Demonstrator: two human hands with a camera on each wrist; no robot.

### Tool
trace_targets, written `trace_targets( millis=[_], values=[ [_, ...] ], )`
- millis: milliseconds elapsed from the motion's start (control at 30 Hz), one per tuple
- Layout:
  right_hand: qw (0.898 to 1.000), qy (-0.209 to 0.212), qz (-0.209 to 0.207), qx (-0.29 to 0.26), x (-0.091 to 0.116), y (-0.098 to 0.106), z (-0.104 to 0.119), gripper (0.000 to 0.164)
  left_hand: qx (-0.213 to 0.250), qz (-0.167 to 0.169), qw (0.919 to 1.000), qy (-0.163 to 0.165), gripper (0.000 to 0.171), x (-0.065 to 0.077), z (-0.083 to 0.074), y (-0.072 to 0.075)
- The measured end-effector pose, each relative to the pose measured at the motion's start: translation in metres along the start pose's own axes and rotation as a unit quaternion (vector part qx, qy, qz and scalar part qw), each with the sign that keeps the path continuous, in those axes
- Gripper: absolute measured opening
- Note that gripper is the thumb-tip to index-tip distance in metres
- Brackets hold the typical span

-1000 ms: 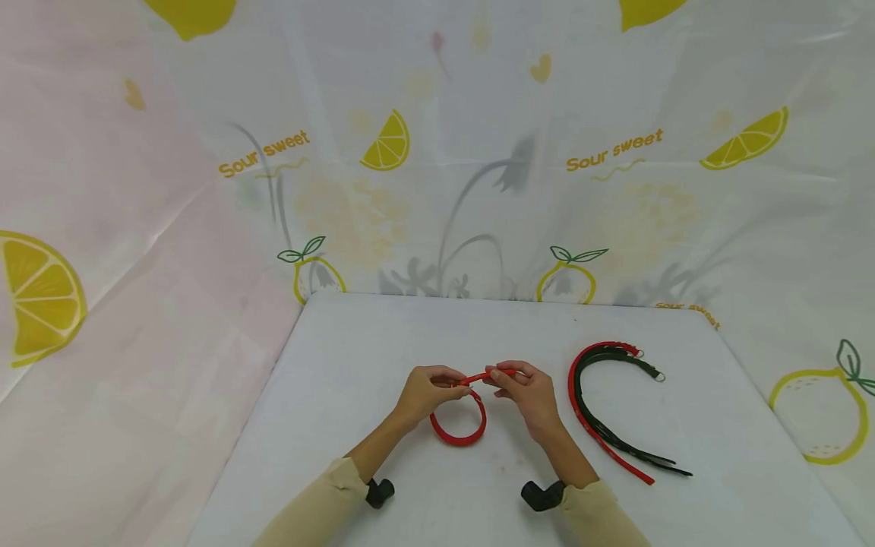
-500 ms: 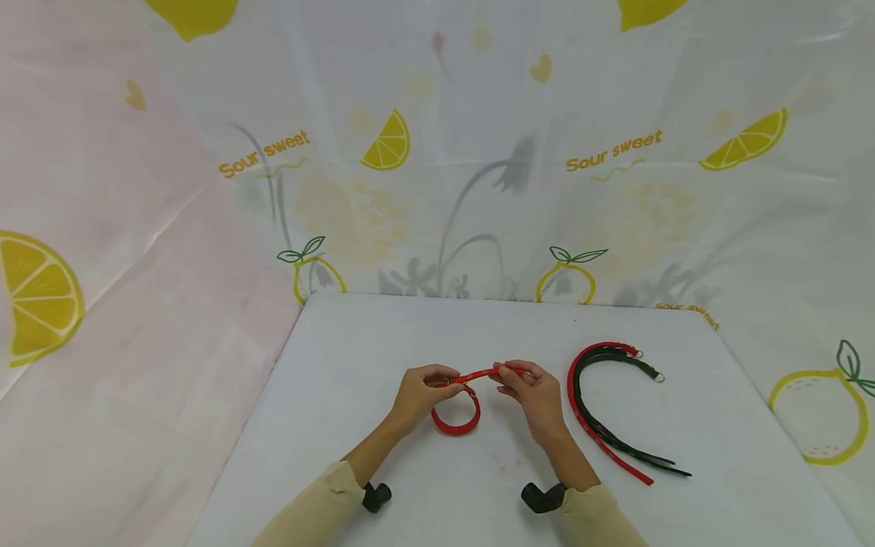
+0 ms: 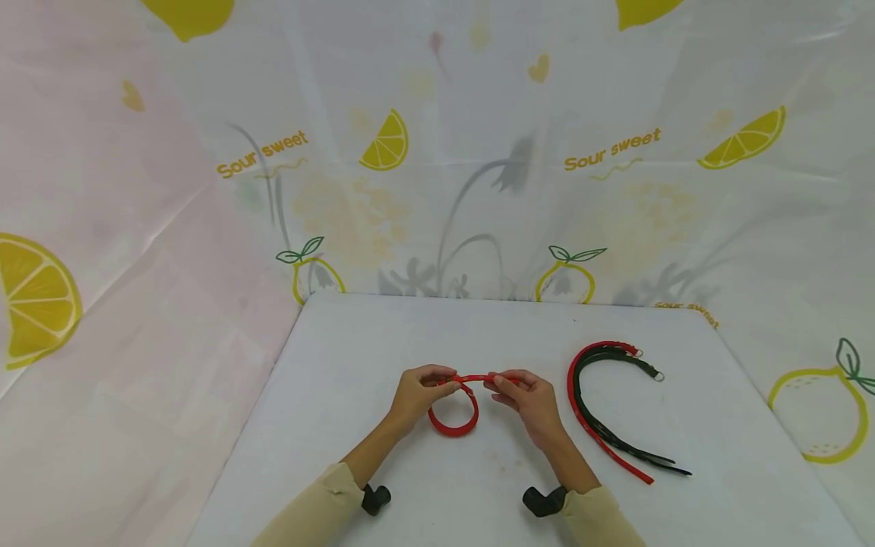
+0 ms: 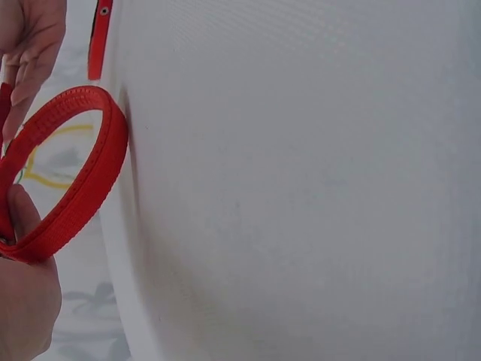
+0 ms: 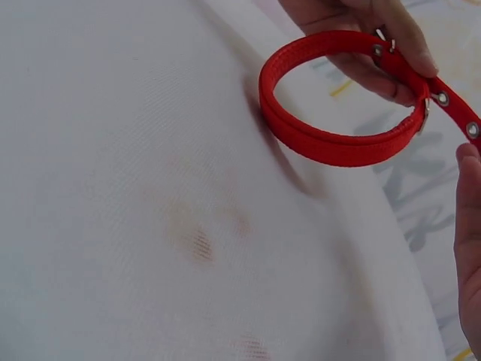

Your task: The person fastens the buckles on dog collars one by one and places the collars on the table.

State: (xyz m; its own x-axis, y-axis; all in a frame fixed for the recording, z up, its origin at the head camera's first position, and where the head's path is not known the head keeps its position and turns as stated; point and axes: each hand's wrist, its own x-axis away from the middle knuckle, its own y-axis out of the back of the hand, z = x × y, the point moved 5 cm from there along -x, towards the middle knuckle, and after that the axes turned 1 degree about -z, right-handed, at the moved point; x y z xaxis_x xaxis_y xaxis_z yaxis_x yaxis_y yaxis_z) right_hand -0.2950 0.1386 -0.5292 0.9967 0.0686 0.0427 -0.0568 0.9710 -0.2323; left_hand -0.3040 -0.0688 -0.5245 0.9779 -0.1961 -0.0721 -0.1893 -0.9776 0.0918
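Note:
A red collar point(image 3: 453, 432) with metal eyelets and a buckle is bent into a loop just over the table, in the middle of the head view. My left hand point(image 3: 414, 397) pinches it beside the buckle point(image 5: 424, 116). Out to the right, my right hand point(image 3: 535, 405) pinches the strap's free end, which runs nearly level between both hands. Seen from the right wrist, eyelets show on the strap between the fingers. The left wrist view has the padded loop point(image 4: 113, 143) at its left edge. My fingertips partly cover the strap at both grips.
Right of my hands, several curved collars lie together on the white table point(image 3: 342, 342): a red one point(image 3: 578, 406) and black ones point(image 3: 611, 435). A lemon-printed sheet point(image 3: 437, 190) hangs behind the table. A black wrist device point(image 3: 543, 501) sits at each cuff.
Both hands keep their grip on the collar. The left hand and loop have shifted slightly left, and the loop sits a little higher. The strap between the hands has become longer and more level.

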Motion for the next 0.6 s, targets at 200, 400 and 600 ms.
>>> trace_targets(
  millis=[200,400,600],
  values=[
    [1.0,-0.008,0.001,0.007,0.001,0.0,-0.005,0.037,0.017,0.012,0.9998,-0.006,0.025,0.005,-0.016,-0.004],
    [0.999,0.0,0.006,0.039,0.001,-0.003,-0.006,0.045,0.051,0.024,0.9984,0.004,0.025,0.005,-0.019,-0.007],
    [0.989,-0.046,0.098,0.101,0.012,-0.024,0.003,0.05,0.121,0.032,0.9921,0.004,0.026,0.005,-0.021,-0.011]
  ],
)
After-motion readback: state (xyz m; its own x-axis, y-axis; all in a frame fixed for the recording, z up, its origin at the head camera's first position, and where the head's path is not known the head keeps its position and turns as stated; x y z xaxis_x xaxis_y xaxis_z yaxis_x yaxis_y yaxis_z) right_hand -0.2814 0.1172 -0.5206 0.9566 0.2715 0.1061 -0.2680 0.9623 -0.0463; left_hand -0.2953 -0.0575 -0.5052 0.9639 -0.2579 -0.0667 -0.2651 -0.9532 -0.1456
